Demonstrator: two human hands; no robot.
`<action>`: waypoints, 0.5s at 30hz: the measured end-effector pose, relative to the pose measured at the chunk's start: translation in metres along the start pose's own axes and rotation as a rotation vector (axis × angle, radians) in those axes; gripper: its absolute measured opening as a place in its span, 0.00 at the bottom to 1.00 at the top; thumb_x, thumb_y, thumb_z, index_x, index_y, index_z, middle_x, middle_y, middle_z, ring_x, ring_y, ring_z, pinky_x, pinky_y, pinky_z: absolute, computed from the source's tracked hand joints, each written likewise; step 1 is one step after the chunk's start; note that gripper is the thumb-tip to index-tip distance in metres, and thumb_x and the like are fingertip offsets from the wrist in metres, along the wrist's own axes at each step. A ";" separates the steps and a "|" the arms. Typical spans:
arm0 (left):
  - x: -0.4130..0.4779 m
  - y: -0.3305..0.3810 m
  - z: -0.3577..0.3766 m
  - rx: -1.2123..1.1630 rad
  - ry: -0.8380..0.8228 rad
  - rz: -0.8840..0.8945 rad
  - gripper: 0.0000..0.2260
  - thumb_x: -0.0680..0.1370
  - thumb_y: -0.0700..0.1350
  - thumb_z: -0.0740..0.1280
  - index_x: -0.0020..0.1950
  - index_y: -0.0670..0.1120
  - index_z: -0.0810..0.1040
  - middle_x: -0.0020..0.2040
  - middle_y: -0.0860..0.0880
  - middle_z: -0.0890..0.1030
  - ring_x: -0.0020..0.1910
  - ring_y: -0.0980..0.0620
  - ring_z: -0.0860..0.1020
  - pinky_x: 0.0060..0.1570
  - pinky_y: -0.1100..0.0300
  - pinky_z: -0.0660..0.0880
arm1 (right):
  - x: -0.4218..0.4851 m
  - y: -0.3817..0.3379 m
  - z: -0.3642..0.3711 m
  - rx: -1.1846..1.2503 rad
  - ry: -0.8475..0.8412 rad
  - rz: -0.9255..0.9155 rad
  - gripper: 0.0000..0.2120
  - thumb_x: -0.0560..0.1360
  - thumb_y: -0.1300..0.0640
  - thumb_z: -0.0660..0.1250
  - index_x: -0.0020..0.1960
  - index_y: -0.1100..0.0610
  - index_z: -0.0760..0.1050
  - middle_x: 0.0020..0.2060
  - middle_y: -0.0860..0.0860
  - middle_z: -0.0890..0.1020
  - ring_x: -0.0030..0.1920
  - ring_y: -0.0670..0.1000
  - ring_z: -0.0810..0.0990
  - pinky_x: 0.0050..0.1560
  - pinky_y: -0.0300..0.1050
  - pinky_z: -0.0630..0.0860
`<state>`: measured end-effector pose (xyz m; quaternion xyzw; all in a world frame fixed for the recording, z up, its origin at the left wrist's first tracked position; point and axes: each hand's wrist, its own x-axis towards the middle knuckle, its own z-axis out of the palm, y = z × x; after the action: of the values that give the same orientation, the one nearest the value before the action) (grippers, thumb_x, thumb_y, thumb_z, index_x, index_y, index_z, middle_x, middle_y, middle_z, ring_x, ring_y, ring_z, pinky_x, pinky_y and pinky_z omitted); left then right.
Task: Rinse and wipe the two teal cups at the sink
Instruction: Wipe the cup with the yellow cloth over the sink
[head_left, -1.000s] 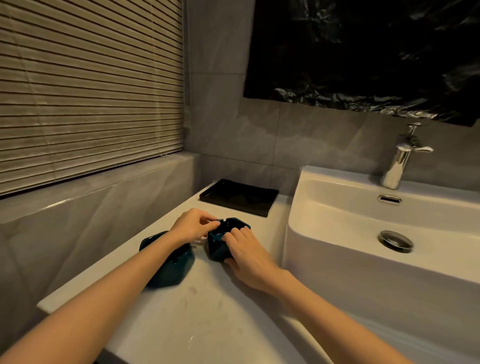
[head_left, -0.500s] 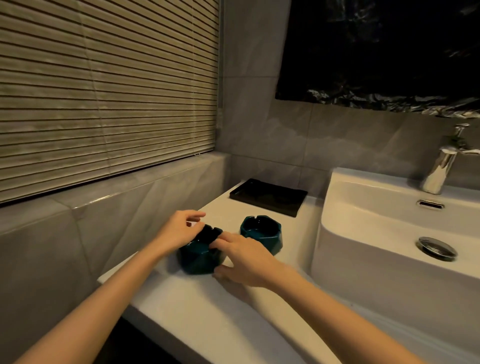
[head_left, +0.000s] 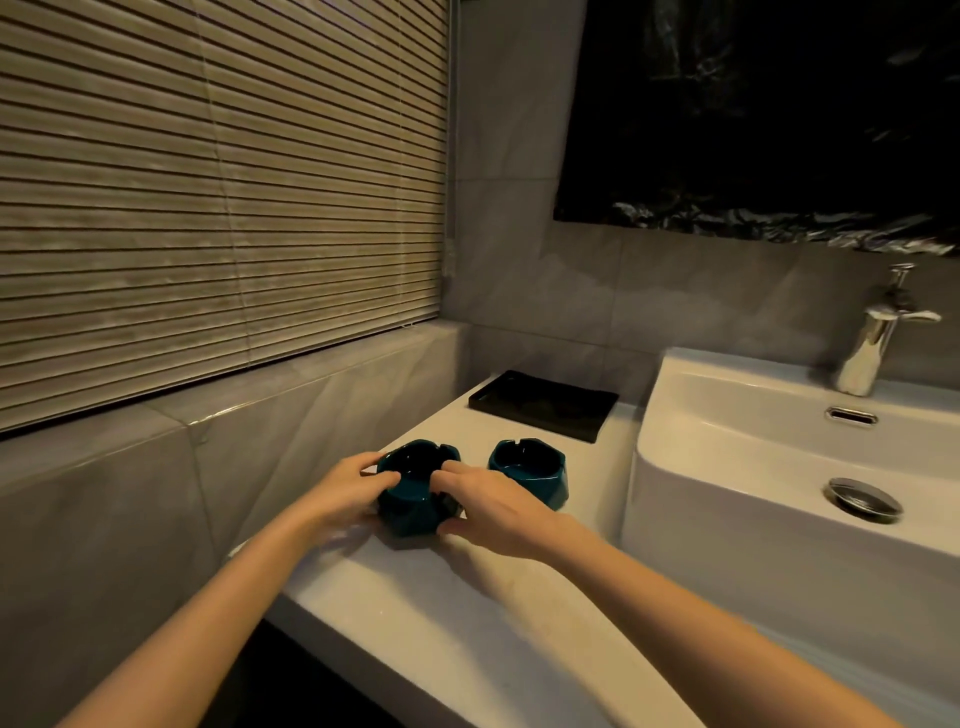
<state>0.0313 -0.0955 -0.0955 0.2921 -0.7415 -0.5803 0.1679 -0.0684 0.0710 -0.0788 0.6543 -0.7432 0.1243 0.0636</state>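
Two-handed grip: left hand (head_left: 345, 491) and right hand (head_left: 493, 501) clasp opposite sides of the left teal cup (head_left: 415, 501) on the counter (head_left: 467, 618), presumably to carry it steadily to the sink (head_left: 737, 447).

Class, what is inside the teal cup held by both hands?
The held teal cup shows only a dark hollow, nothing discernible inside. The left hand and right hand cover parts of its rim.

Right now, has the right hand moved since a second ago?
Yes. The right hand moved left, away from the sink: it left the right cup beside the sink and now grips the left cup.
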 end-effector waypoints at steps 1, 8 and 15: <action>-0.004 0.007 0.001 -0.060 0.001 -0.011 0.12 0.79 0.40 0.64 0.62 0.46 0.75 0.51 0.44 0.80 0.46 0.48 0.79 0.40 0.57 0.79 | -0.002 0.000 -0.007 0.000 0.017 -0.006 0.14 0.75 0.58 0.69 0.57 0.60 0.72 0.54 0.56 0.76 0.49 0.57 0.77 0.46 0.51 0.75; -0.032 0.070 0.025 -0.509 -0.272 -0.099 0.12 0.77 0.48 0.66 0.61 0.50 0.75 0.58 0.38 0.77 0.55 0.39 0.78 0.38 0.49 0.82 | -0.029 0.015 -0.076 -0.077 0.144 0.001 0.18 0.74 0.58 0.70 0.61 0.59 0.72 0.57 0.55 0.75 0.54 0.56 0.77 0.51 0.51 0.76; -0.033 0.141 0.104 -0.480 -0.257 0.149 0.16 0.78 0.43 0.64 0.66 0.50 0.72 0.59 0.41 0.76 0.51 0.41 0.78 0.36 0.48 0.81 | -0.086 0.055 -0.151 -0.052 0.222 0.173 0.13 0.73 0.57 0.70 0.58 0.55 0.77 0.55 0.52 0.76 0.50 0.51 0.76 0.50 0.50 0.77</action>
<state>-0.0385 0.0266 0.0144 0.1127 -0.6175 -0.7576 0.1791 -0.1210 0.2004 0.0384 0.5683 -0.7881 0.1815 0.1516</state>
